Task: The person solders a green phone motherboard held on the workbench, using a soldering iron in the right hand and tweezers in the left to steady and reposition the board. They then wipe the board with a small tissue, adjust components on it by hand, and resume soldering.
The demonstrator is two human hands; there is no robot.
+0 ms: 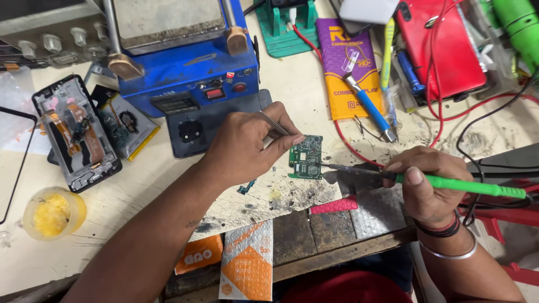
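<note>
Green and small, the circuit board [306, 157] lies flat on the table, right under the tip of the left hand [247, 147]. That hand is pinched shut on thin metal tweezers [274, 124], and its fingertip touches the top left corner of the board. The right hand [429, 182] sits just to the right of the board. It is closed tight around the green handle of a soldering iron [449, 182], and the dark metal tip reaches the board's right edge.

Far to the left of the left hand stands a little round yellow tub [53, 213] with yellow paste inside. Above that tub lies an open phone [76, 132], its insides showing. Behind the left hand sits a blue machine [185, 67] with red switches. Beyond the right hand lie a purple packet [345, 67], a blue-handled tool [368, 109] and a red phone case [443, 47], with red wires [438, 84] looping over them.

Everything rests on a pale worktable [140, 185] that is scratched and dirty, with black burn marks near the board. Two orange packets [247, 264] hang over the near edge, below the left wrist.
</note>
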